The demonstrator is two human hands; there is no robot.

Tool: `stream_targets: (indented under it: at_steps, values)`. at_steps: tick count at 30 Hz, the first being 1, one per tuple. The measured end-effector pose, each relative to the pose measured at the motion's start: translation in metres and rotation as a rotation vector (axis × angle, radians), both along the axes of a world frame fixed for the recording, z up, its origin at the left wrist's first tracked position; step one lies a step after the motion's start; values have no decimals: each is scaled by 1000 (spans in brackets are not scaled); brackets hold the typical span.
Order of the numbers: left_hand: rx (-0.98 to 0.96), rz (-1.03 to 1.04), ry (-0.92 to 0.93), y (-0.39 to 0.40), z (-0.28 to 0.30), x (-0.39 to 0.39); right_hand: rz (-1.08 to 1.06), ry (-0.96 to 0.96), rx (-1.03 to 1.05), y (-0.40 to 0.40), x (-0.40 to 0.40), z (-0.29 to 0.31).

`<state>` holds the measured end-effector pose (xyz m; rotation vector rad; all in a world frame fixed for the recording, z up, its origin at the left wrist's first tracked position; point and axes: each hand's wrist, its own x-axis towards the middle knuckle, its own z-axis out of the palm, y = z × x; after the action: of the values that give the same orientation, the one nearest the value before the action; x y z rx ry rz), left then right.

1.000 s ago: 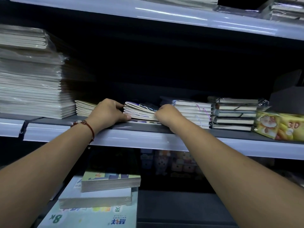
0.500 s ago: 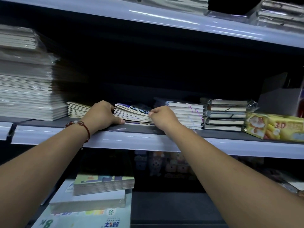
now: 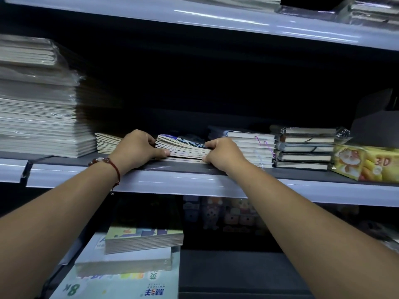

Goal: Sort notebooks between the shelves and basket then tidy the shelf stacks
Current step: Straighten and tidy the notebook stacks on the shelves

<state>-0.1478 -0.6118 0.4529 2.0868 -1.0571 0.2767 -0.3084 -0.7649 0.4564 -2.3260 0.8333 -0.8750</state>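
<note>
Notebooks in a small fanned stack (image 3: 183,148) lie on the middle shelf (image 3: 194,182), between a low pile of cream notebooks (image 3: 106,143) on the left and a taller stack of bound notebooks (image 3: 254,147) on the right. The fanned stack runs left to right along the shelf, its page edges facing the near lip and its upper covers splayed up at the left end.

Both hands bracket it. The left hand (image 3: 135,148), with a red bead bracelet (image 3: 108,164) at the wrist, holds the left end, fingers curled over the top and thumb lying along the near edge. The right hand (image 3: 222,152) pinches the right end, fingertips on the top cover and thumb low at the shelf surface. Neither hand is nearer; the stack sits squarely between them, so squaring it up looks like a matter of pressing inward from both ends, and the loose top covers could slip.

Compared with a second ago, the hands grip the same stack and have closed in slightly on it: the right hand's fingers now show on the top cover, where before it was a closed fist at the end.

Further right sit wrapped dark notebooks (image 3: 304,147) and a yellow 3D packet (image 3: 367,161). A tall wrapped pile (image 3: 38,117) stands far left.
</note>
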Motion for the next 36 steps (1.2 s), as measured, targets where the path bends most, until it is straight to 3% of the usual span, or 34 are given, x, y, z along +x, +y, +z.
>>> stream_targets:
  at_steps: [12, 17, 20, 25, 30, 36]
  values:
    - [84, -11, 30, 3, 3, -5, 18, -13, -3, 1, -3, -2]
    - [103, 57, -45, -2, 6, -10, -20, -9, -47, 0, 1, 0]
    - [84, 51, 19, -2, 5, -10, -52, 0, -60, 1, 3, -1]
    - [11, -19, 90, -1, 1, -4, 8, 91, 10, 8, 0, 5]
    - [95, -81, 128, 0, 6, -5, -16, 148, 112, 13, 1, 16]
    - [72, 39, -6, -6, 4, -19, -85, 62, 20, 13, -1, 7]
